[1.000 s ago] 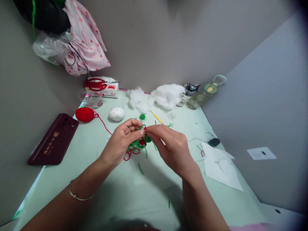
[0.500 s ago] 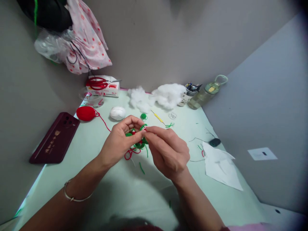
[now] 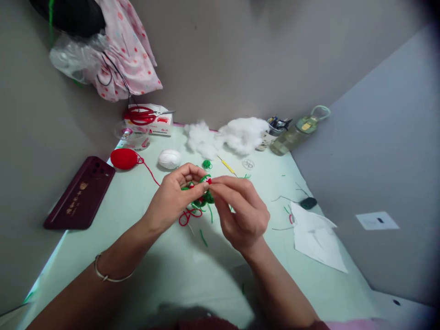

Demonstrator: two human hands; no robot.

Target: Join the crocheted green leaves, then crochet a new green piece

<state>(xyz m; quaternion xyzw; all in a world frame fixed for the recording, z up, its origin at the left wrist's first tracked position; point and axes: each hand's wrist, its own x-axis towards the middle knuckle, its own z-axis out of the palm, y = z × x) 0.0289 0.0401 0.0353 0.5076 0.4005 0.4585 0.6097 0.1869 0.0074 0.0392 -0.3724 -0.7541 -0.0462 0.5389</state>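
My left hand (image 3: 173, 195) is closed around a small crocheted piece (image 3: 205, 197) in green, red and white yarn, thumb and fingers pinching its upper part. My right hand (image 3: 242, 211) comes in from the right, thumb and forefinger pinched at the red edge of that piece; whether a needle is between those fingertips is too small to tell. Much of the piece is hidden behind the left fingers. Below it a loop of red yarn (image 3: 184, 218) and green yarn ends hang or lie. A red yarn ball (image 3: 123, 159) trails a strand toward the left hand.
White yarn ball (image 3: 169, 159), small green ball (image 3: 206, 164), yellow crochet hook (image 3: 227, 167) and white stuffing (image 3: 243, 135) lie beyond the hands. Red scissors (image 3: 141, 115) rest on a box. A phone (image 3: 80, 192) is at left; a bottle (image 3: 297, 133), pen cup (image 3: 267, 137) and tissue (image 3: 318, 238) at right.
The right fingers have shifted slightly at the edge of the crocheted piece, and more red shows there. The camera view has moved a little; the left hand keeps its hold.
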